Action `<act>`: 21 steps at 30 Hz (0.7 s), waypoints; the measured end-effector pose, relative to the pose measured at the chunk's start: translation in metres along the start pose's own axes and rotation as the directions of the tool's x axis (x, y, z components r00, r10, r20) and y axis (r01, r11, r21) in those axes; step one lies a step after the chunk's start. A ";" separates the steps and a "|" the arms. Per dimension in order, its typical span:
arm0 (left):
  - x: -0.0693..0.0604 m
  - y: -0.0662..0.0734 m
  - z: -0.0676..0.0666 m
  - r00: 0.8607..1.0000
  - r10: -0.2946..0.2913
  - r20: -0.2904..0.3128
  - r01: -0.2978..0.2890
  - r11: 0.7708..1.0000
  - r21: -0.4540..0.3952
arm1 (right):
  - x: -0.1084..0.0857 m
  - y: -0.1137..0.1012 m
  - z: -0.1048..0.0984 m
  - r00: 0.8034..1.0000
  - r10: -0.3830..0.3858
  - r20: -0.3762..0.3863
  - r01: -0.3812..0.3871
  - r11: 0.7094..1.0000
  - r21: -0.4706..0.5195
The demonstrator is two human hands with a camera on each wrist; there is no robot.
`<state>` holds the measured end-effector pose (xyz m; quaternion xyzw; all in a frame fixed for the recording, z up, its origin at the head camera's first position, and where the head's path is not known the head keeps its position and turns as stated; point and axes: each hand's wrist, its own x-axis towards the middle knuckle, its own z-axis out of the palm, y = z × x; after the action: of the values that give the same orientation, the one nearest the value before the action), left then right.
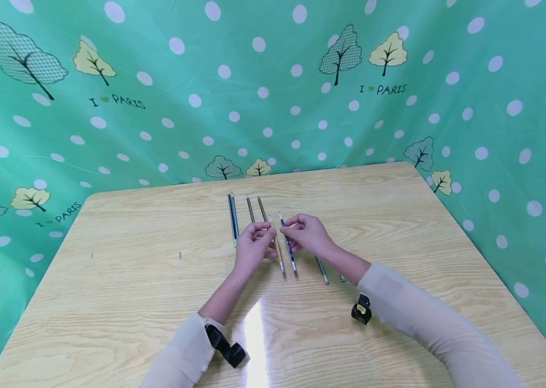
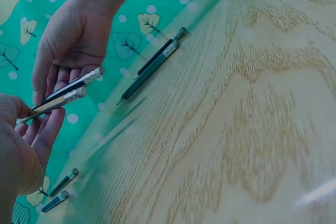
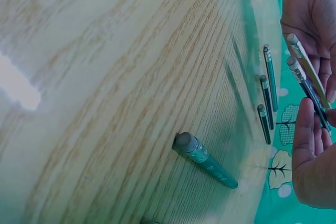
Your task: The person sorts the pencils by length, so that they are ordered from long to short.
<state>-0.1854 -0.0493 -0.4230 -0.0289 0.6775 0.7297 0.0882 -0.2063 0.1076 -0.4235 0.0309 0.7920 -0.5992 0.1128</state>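
Observation:
Above the middle of the table, my left hand [image 1: 255,245] pinches a yellow pencil [image 1: 279,254] between thumb and fingers. Close to its right, my right hand [image 1: 309,234] pinches a dark blue pencil [image 1: 289,252]. Both pencils slant nearly parallel, a small gap apart, with their eraser ends toward me. The left wrist view shows white erasers in metal bands on the yellow pencil [image 2: 59,101] and the blue pencil [image 2: 68,88]. Seen from the right wrist, the blue pencil [image 3: 308,88] is in front of the yellow one [image 3: 310,64].
Left of my hands lie two dark pencils side by side [image 1: 232,218], then two more dark pencils [image 1: 251,207], partly behind my left hand. Under my right forearm a green pencil [image 1: 322,271] and another pencil's end [image 1: 343,278] show. A patterned green curtain [image 1: 263,108] borders the wooden table [image 1: 123,302].

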 end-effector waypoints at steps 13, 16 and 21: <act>0.000 0.000 -0.001 1.000 -0.005 -0.004 0.005 1.000 0.001 | 0.000 0.000 0.000 1.000 -0.006 0.000 0.006 1.000 -0.009; 0.000 0.001 -0.002 1.000 -0.001 -0.005 0.001 1.000 -0.003 | 0.000 0.000 0.001 1.000 -0.003 0.000 0.003 1.000 -0.007; 0.000 0.001 -0.002 1.000 0.002 -0.005 -0.002 1.000 -0.009 | 0.000 0.000 0.001 1.000 0.006 -0.001 -0.006 1.000 -0.008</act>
<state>-0.1852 -0.0516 -0.4225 -0.0305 0.6743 0.7329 0.0857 -0.2065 0.1066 -0.4239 0.0330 0.7943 -0.5958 0.1142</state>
